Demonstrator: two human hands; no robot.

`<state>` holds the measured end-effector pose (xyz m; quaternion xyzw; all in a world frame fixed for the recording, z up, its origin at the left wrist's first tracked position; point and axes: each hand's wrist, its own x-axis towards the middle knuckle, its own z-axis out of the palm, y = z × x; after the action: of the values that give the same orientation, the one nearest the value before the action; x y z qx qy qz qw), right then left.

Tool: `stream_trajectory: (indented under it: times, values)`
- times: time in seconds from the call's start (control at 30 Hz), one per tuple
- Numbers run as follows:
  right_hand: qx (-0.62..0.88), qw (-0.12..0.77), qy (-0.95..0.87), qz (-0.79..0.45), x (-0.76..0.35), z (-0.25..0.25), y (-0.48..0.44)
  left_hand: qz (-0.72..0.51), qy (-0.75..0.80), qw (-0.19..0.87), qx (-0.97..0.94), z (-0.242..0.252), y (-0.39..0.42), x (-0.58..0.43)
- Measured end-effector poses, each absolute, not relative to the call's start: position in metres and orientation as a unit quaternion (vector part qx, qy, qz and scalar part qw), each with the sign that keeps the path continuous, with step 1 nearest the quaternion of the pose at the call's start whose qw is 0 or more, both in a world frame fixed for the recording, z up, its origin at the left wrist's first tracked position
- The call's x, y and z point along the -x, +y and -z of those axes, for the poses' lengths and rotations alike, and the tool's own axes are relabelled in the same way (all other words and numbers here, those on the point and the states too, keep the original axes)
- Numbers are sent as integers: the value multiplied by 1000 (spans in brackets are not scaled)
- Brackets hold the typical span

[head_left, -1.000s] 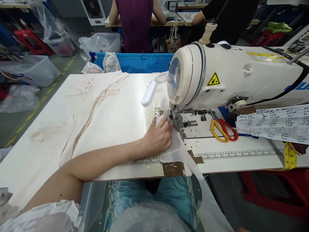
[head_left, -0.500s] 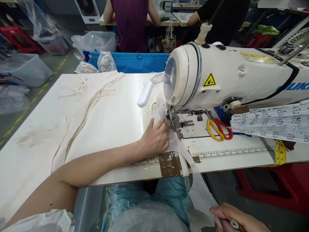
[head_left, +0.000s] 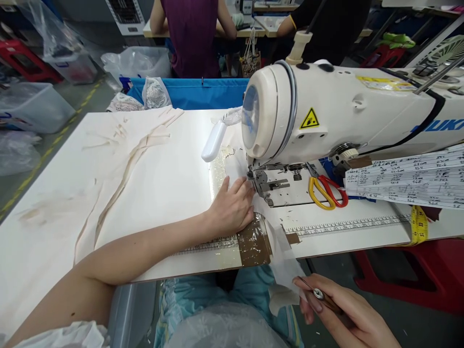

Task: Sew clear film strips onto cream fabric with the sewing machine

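My left hand (head_left: 232, 205) lies flat on the table with fingers stretched, pressing a thin white fabric strip (head_left: 279, 241) beside the needle area of the sewing machine (head_left: 279, 111). From there the strip runs over the table's front edge and down to my right hand (head_left: 340, 309). Closed fingers of that hand pinch the strip's lower end. The same hand also grips an awl (head_left: 326, 299) with a thin metal point, a metal collar and a brown handle. The presser foot (head_left: 251, 174) is just right of my left fingertips; the strip under it is partly hidden.
Red-and-yellow scissors (head_left: 326, 192), paper sheets (head_left: 406, 176) and a yellow tape measure (head_left: 418, 224) lie on the right. A white handheld device (head_left: 213, 141) is behind my left hand. Cream fabric strips (head_left: 126, 174) lie at left. Two people sit beyond the blue bin (head_left: 206, 92).
My right hand has moved up and left, closer to the table edge, with the awl and the strip's end. The strip hangs shorter below the edge. My left hand keeps nearly the same place.
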<state>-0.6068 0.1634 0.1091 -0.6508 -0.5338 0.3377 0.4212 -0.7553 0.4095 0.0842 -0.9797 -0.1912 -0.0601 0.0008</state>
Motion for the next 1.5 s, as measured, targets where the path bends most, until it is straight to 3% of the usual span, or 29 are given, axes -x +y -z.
stream_trajectory:
  times: [0.27,0.53,0.93,1.5]
  values:
    - [619,471,-475,-413,616,-104,182,96,-183,73,976,-82,416,751]
    - [579,538,-219,-572,676,-75,183,77,-190,88,975,-85,423,751]
    - [672,468,-485,-306,642,-57,176,88,-215,-17,972,-82,424,748]
    - [670,460,-451,-368,643,-59,183,91,-180,27,979,-81,425,755]
